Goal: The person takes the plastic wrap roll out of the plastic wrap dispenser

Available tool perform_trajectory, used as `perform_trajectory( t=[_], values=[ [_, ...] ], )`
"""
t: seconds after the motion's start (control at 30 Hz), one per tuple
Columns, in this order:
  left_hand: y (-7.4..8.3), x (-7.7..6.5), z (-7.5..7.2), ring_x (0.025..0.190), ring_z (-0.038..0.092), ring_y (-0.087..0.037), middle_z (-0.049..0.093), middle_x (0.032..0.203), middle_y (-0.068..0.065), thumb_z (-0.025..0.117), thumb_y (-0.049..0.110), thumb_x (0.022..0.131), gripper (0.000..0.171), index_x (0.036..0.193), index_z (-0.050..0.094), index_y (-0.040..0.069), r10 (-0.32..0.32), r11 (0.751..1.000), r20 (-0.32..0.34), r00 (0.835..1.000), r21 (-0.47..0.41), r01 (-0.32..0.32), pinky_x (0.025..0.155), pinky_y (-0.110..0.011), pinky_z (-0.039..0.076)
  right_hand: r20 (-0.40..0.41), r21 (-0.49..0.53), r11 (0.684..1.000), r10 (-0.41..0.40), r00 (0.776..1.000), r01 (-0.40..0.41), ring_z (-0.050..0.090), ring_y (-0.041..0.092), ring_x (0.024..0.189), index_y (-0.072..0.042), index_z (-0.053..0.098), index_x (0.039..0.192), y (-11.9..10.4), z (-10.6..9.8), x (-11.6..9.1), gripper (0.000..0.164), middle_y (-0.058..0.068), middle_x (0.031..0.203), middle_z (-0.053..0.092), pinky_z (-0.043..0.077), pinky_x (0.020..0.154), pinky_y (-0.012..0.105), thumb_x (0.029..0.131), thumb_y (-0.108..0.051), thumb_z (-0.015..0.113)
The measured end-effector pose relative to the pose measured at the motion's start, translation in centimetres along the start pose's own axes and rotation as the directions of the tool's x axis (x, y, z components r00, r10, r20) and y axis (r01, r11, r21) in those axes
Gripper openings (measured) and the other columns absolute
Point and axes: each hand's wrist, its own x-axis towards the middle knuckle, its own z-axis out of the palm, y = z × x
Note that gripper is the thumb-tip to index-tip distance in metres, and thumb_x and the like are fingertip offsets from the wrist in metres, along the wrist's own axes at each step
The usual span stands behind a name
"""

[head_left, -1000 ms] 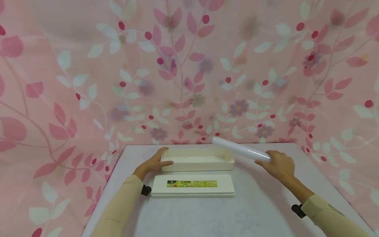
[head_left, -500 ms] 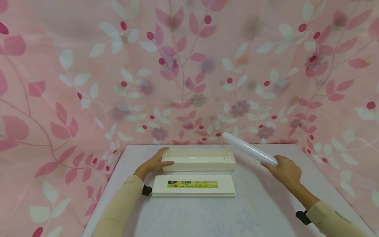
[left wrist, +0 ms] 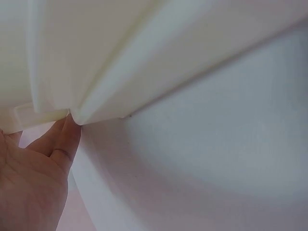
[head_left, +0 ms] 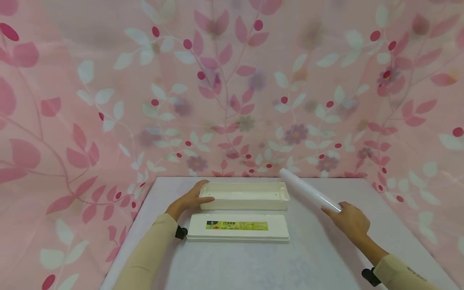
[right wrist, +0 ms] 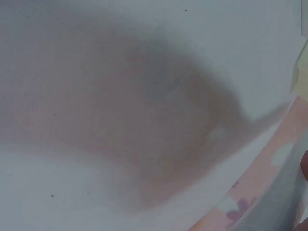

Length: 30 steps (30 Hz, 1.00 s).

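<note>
My left hand [head_left: 190,199] grips the left end of a long cream plastic box [head_left: 243,204], its thumb over the front wall. The box stands without its lid, and its inside holds nothing visible. In the left wrist view, fingers of the left hand [left wrist: 36,178] reach the corner of the box [left wrist: 159,62]. My right hand [head_left: 349,221] holds the near end of a shiny white roll of cling film [head_left: 308,190], tilted up and away to the left. Part of the roll of cling film [right wrist: 274,207] shows in the right wrist view beside a fingertip [right wrist: 304,166].
A matching white lid [head_left: 237,235] with a green and yellow label [head_left: 237,226] lies in front of the box. The pale table [head_left: 246,266] ends at the back against a pink floral curtain [head_left: 232,100], which also hangs at both sides.
The right hand has carried the roll of cling film away from the box, to the right and somewhat toward the person. The left hand, box and lid stay put while the head view shifts slightly.
</note>
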Motion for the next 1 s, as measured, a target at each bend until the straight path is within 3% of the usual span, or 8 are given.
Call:
perform_trajectory(
  t=[0.37,0.6,1.0],
  values=[
    [-0.7,0.6,-0.2,0.135,0.035,-0.034,0.030,0.152,-0.020,0.076,0.040,0.087,0.089,0.152,0.024,0.008,0.065,0.997,0.004,0.998,0.031,-0.065,0.116,-0.059,0.025,-0.001,0.037,0.999,0.013,1.000,-0.013,0.056,0.022,0.060,0.005,0.063,0.112,0.2,2.3,0.5,0.084,0.017,0.081,0.069,0.037,0.046,0.032,0.080,-0.073,0.063],
    [-0.3,0.2,0.1,0.133,0.038,-0.033,0.034,0.149,-0.016,0.076,0.037,0.087,0.087,0.152,0.025,0.009,0.057,0.998,0.004,0.998,0.025,-0.057,0.115,-0.057,0.028,0.093,0.078,0.991,0.097,0.991,-0.105,0.055,0.022,0.061,0.004,0.064,0.113,0.1,3.1,0.0,0.086,0.016,0.080,0.068,0.039,0.046,0.033,0.077,-0.074,0.065],
    [-0.2,0.2,0.0,0.129,0.039,-0.033,0.035,0.147,-0.017,0.076,0.035,0.087,0.087,0.151,0.025,0.006,0.081,0.997,0.014,0.997,0.011,-0.081,0.114,-0.057,0.029,0.103,0.099,0.987,0.113,0.988,-0.124,0.062,0.026,0.072,0.009,0.061,0.116,0.3,3.9,-0.5,0.085,0.027,0.100,0.069,0.040,0.050,0.033,0.078,-0.066,0.070]
  ],
)
